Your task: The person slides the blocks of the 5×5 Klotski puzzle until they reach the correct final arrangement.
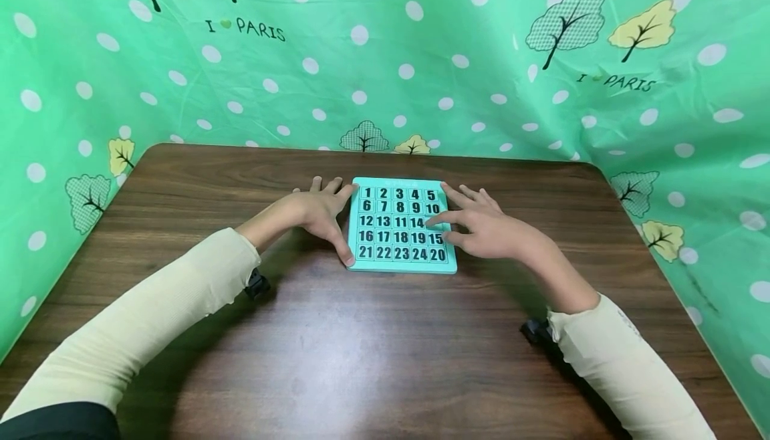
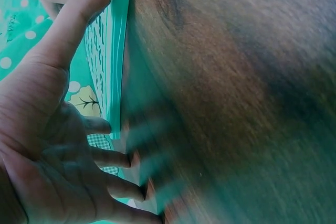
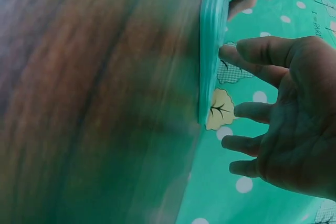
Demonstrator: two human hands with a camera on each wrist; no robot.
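Observation:
A turquoise sliding number puzzle (image 1: 402,270) lies flat on the table, its tiles in five rows. The top row reads 1 to 5; the third begins 12, 13, 11, 14. Along its left side spreads my left hand (image 1: 321,212), thumb on the near left corner and index finger at the far left corner. The left wrist view shows that thumb (image 2: 86,6) over the frame, the other fingers straight. My right hand (image 1: 481,226) reaches over the right side, index fingertip just right of 14, at the end of the third row. Its thumb is close to tile 15.
The brown wooden table (image 1: 337,353) has rounded far corners. Behind and beside it hangs a green cloth (image 1: 409,45) with white dots and printed trees. Dark devices (image 1: 257,284) sit at both wrists, by pale sleeves (image 1: 180,293).

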